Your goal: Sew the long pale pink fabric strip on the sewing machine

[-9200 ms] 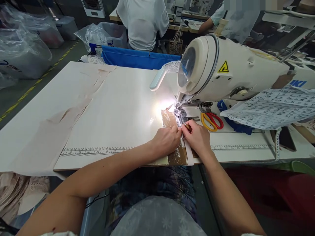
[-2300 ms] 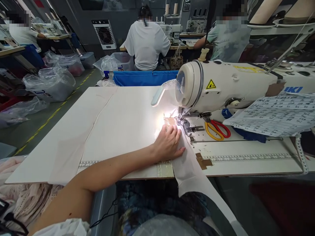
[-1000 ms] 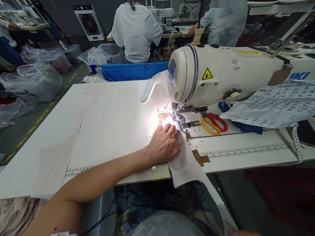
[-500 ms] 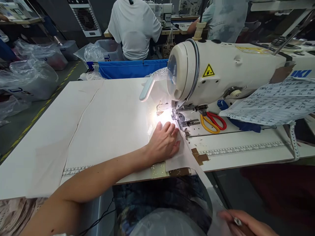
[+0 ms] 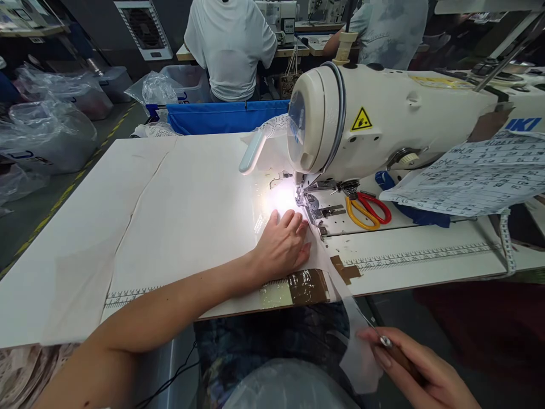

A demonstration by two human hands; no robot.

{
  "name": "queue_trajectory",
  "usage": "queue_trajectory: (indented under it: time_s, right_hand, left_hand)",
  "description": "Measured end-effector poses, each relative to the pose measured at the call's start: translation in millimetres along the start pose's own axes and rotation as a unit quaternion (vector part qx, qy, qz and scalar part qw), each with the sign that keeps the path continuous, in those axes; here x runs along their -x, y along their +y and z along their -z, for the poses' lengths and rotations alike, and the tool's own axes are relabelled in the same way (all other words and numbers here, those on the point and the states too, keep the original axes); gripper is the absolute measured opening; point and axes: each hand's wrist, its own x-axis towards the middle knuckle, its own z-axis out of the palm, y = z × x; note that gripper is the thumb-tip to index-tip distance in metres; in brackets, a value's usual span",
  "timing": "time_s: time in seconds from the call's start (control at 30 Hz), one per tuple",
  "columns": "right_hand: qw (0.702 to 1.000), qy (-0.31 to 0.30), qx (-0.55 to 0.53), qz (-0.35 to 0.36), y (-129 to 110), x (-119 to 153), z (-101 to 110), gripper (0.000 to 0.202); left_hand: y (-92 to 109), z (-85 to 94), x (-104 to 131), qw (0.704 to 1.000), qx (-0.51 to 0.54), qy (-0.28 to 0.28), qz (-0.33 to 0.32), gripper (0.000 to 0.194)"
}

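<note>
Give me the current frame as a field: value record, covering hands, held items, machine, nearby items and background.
left hand: palm down on the pale fabric, just in front of the needle area
right hand: gripping a thin metal tool with a brown handle, below the table edge
fabric: runs from the needle area toward the right hand; whether fingers pinch it is unclear
machine: white sewing machine, lamp glare at needle
nearby: scissors with red and yellow handles; written sheet
background: person in white shirt, back turned

Whitish cloth [image 5: 360, 366], cream sewing machine [image 5: 395, 111] (yellow warning triangle [image 5: 361, 120]), brown tool handle [image 5: 402, 360]
</note>
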Motion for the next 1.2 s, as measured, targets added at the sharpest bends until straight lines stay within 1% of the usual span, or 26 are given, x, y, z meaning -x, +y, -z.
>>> queue_trajectory:
  time_s: [0.13, 0.23, 0.33, 0.4, 0.53, 0.6, 0.77, 0.93, 1.0, 1.03, 1.07, 1.13, 1.2]
  right_hand:
    - [1.0, 0.002, -0.021, 0.002, -5.9, -10.2, -5.6, 0.023]
    - [0.999, -0.012, -0.028, -0.013, -10.1, -15.3, -9.5, 0.027]
    - [0.999, 0.007, -0.044, -0.026, -15.5, -19.8, -14.4, 0.032]
    - [0.998, 0.007, -0.056, -0.029, -18.0, -23.7, -16.7, 0.034]
    - [0.997, -0.049, -0.054, -0.01, -17.9, -33.5, -18.0, 0.034]
    - [0.996, -0.064, -0.059, -0.006, -18.3, -38.2, -19.4, 0.034]
    - [0.996, -0.035, -0.085, -0.018, -29.8, -49.9, -26.7, 0.033]
    - [0.992, -0.031, -0.118, -0.045, -36.5, -55.9, -34.2, 0.037]
    - [0.981, -0.015, -0.174, -0.086, -34.6, -51.6, -40.3, 0.039]
    - [0.969, -0.006, -0.218, -0.113, -33.5, -48.0, -44.3, 0.04]
    - [0.952, 0.003, -0.269, -0.144, -32.7, -43.8, -48.5, 0.041]
    - [0.909, 0.01, -0.363, -0.202, -32.7, -35.2, -56.8, 0.043]
    - [0.878, 0.002, -0.414, -0.241, -34.6, -29.2, -63.0, 0.045]
  left_hand:
    - [0.2, 2.1, 0.0, 1.0, -0.002, -0.012, 0.001, 0.045]
    - [0.0, 2.5, 0.0, 1.0, -0.003, -0.005, 0.001, 0.044]
    - [-0.4, 1.4, -0.6, 1.0, -0.007, 0.002, 0.001, 0.042]
    - [-0.6, 0.3, -1.2, 1.0, -0.011, 0.004, 0.001, 0.042]
    - [-1.1, -1.5, -3.3, 1.0, -0.022, 0.021, -0.001, 0.038]
    - [-1.7, -1.9, -4.7, 0.999, -0.03, 0.023, -0.001, 0.035]
    - [-4.7, -2.2, -8.9, 0.999, -0.044, 0.005, 0.002, 0.033]
    - [-9.8, -2.7, -15.7, 0.999, -0.05, 0.016, 0.001, 0.033]
    - [-12.4, -2.3, -17.8, 0.998, -0.057, 0.016, 0.0, 0.033]
    - [-13.5, -1.8, -18.2, 0.998, -0.06, 0.013, 0.0, 0.032]
    - [-14.5, -1.1, -17.9, 0.998, -0.061, 0.009, -0.001, 0.031]
    - [-15.4, 0.4, -15.4, 0.998, -0.058, 0.003, -0.003, 0.028]
    - [-14.9, 1.3, -11.2, 0.999, -0.048, 0.004, -0.004, 0.026]
